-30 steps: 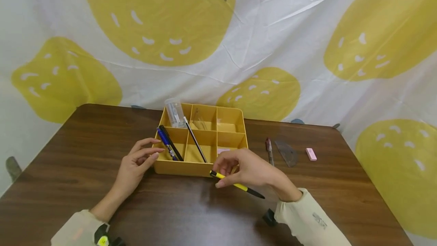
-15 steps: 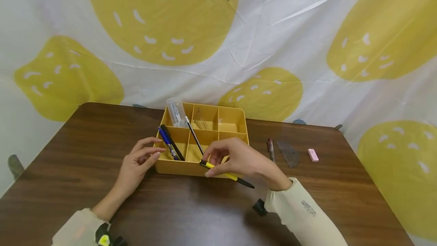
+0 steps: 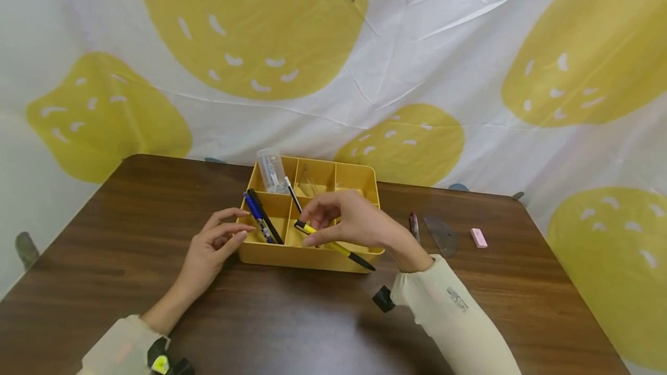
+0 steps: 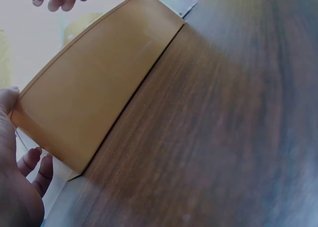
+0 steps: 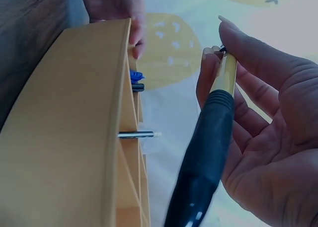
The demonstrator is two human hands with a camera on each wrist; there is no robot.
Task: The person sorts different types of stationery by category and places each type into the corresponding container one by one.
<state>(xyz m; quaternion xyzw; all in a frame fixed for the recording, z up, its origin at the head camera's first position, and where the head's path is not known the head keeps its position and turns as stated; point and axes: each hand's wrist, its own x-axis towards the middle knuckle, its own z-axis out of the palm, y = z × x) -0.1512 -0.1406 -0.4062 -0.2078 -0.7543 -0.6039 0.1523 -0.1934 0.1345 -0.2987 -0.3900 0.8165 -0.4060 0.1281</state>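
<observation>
My right hand (image 3: 354, 221) pinches a yellow and black pen (image 3: 333, 243) above the front of a yellow divided organizer box (image 3: 307, 256). In the right wrist view the pen's black grip (image 5: 203, 147) points toward the camera. My left hand (image 3: 211, 247) rests at the box's left side, fingertips at its wall, thumb at the front corner in the left wrist view. A blue pen (image 3: 257, 216) and a black pen (image 3: 268, 219) lean in the front left compartment. A black-and-white pencil (image 3: 293, 192) stands tilted in the front middle one, partly hidden by my right hand.
A clear plastic container (image 3: 271, 171) leans in the back left compartment. Right of the box on the wooden table (image 3: 281, 323) lie a dark red pen (image 3: 414, 225), a clear protractor (image 3: 442, 236) and a pink eraser (image 3: 479, 238). A lemon-patterned cloth (image 3: 292, 120) hangs behind.
My right hand has moved left and away from me with the yellow and black pen, from the box's front right to over its front middle. The left hand stays at the box.
</observation>
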